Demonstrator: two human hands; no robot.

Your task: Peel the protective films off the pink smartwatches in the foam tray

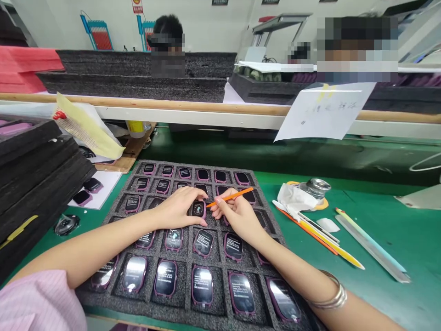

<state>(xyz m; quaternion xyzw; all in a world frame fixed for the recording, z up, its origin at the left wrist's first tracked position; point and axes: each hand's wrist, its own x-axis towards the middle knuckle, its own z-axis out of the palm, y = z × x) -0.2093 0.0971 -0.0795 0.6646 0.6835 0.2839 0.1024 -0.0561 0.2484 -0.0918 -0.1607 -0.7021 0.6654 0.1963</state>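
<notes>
My left hand (183, 207) is closed round a purple-framed smartwatch body (199, 209) with a lit screen, over the middle of a black foam tray (188, 262). In my right hand (234, 211) is a thin orange stick (236, 195), pinched between thumb and fingers. Its left tip meets the side edge of the watch; whether it presses there I cannot tell. Rows of similar purple watches lie face up in the tray's compartments around both hands. Many of their screens show white text, such as the watch (202, 285) in the front row.
At right lie an orange stick (320, 239), a yellow pen-like tool (344, 255), a metal strip (374, 248), a metal-topped jar (315, 186) and white tissue (294, 198). Stacked black foam (41, 174) stands left. A shelf (193, 112) crosses behind; people sit beyond it.
</notes>
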